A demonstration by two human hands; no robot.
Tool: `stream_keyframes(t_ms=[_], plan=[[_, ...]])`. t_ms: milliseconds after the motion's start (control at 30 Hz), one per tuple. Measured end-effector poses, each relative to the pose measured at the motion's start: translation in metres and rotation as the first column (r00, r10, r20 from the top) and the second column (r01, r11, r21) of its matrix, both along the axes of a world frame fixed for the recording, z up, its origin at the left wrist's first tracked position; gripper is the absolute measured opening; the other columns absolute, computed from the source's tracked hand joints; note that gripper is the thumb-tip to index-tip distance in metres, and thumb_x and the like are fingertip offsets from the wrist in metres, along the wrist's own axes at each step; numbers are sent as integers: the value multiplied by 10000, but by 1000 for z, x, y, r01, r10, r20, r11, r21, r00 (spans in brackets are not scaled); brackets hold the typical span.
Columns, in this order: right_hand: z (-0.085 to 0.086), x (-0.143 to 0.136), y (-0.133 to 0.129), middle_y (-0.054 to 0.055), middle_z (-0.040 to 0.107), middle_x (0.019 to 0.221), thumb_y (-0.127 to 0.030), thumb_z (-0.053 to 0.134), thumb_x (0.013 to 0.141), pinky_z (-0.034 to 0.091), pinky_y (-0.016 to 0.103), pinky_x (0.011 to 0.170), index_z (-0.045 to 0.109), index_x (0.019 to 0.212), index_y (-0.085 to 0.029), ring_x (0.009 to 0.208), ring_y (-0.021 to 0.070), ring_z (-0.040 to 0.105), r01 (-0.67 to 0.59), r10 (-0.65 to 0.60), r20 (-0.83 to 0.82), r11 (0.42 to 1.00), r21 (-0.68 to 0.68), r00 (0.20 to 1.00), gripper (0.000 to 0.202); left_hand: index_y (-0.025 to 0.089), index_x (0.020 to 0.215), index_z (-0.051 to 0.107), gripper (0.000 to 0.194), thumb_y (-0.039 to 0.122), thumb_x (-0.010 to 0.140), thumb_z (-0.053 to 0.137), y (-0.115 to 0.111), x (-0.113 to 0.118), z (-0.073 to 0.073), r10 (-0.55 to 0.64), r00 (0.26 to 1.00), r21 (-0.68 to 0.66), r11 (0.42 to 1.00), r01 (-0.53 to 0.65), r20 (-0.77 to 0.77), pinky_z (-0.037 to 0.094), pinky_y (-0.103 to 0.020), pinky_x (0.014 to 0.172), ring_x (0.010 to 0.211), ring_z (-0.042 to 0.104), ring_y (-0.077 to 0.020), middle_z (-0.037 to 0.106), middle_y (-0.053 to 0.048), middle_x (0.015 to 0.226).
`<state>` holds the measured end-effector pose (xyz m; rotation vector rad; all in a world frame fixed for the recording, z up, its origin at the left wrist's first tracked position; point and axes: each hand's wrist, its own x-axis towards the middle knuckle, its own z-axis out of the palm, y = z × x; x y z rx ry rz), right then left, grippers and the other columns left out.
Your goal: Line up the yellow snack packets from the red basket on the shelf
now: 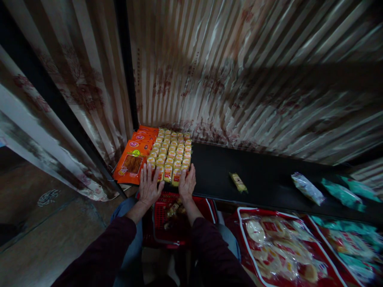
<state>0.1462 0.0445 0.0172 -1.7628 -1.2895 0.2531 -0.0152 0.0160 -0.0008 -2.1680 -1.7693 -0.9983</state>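
Rows of small yellow wrapped snack packs stand packed together on a black shelf. My left hand lies with fingers spread against the front left of these packs, beside the orange packets. At the front right corner, my right hand rests its outstretched fingers along the side of the block. Several orange snack packets overlap in a row to the left of the yellow ones. Below my hands is a red basket with a few more small wrapped packs inside.
One yellow pack lies apart on the shelf. Farther right are a white-and-blue packet and green packets. A red basket with a white rim holds wrapped round pastries. Striped curtains hang behind; a dark post stands at left.
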Motion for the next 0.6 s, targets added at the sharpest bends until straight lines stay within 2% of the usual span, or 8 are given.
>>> stream_keyframes(t_ms=[133,267,400,600], plan=[[-1,15,12,198,410,1456,-539,205,921,307,452,1106,339,1420,-88,1364,265,375,15,-14,-92,1000,7,996,686,194,1472,304,655,377,878,509,3,-2,6,21,1000,14,1000,-21,12,197,-575,1142,1456,-6,-351,34,-117,1595],[0,32,29,158,394,1481,-579,192,912,294,410,1122,320,1443,-123,1375,239,370,-43,26,-234,997,-64,972,711,170,1468,311,646,377,883,490,9,-2,15,25,1000,13,1000,-25,8,197,-564,1146,1458,10,-346,38,-126,1593],[2,40,42,144,418,1469,-620,195,896,281,393,1130,331,1446,-129,1367,233,384,-105,59,-340,987,-119,939,750,160,1461,326,643,373,878,496,12,2,17,24,1000,14,1000,-24,-6,189,-557,1151,1457,29,-350,16,-130,1593],[0,40,48,116,406,1482,-641,176,886,223,402,1157,390,1420,-137,1384,224,348,-191,141,-345,975,-115,928,765,159,1468,311,645,347,880,496,14,6,14,14,1000,18,1000,-14,1,181,-557,1157,1456,22,-353,0,-123,1592]])
